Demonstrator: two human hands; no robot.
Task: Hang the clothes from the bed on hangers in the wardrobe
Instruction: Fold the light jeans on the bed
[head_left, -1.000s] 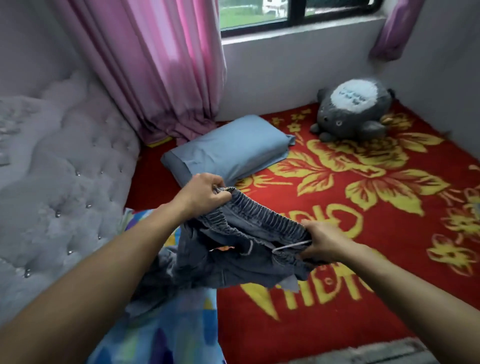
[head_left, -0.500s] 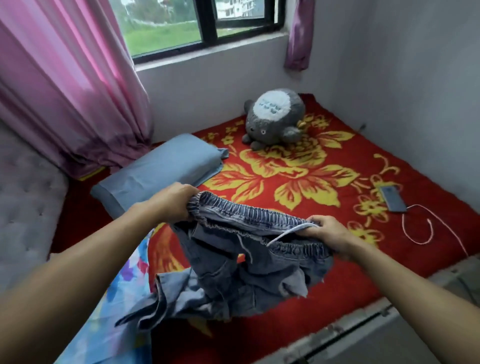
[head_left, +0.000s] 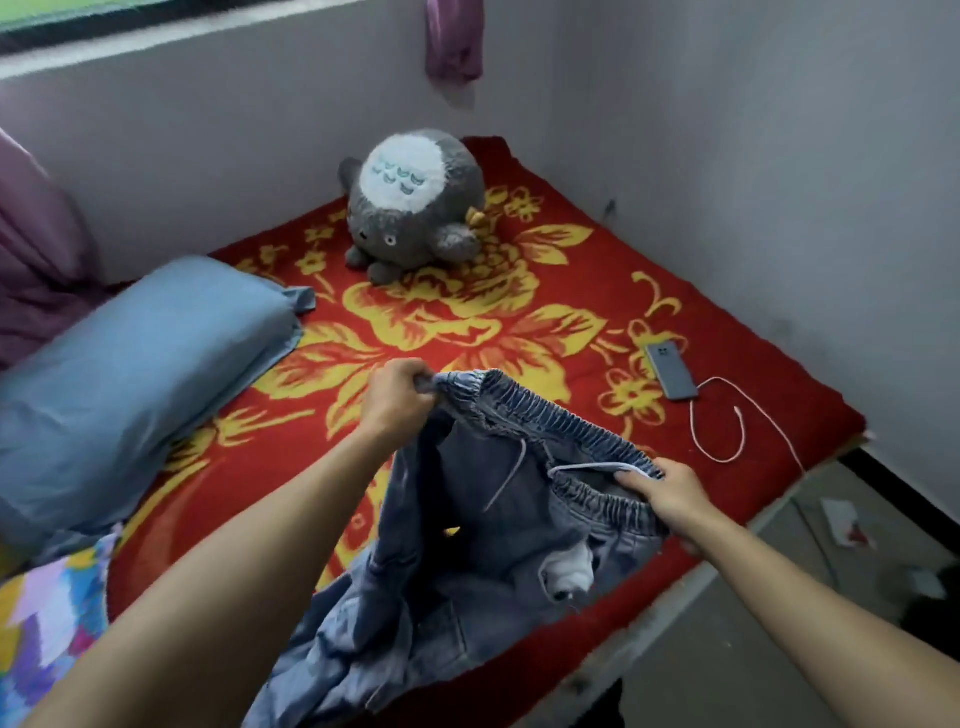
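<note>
The faded blue denim trousers (head_left: 498, 525) hang over the bed (head_left: 571, 249) — elastic waistband stretched open between the left hand (head_left: 397, 400) and right hand (head_left: 670, 491), each gripping one end; a white drawstring loops across the opening; the legs droop crumpled toward the near edge.

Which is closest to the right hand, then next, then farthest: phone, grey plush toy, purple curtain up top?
1. Phone, on the bed beyond the right hand.
2. Grey plush toy, back by the wall.
3. Purple curtain, hanging high on the wall.
</note>
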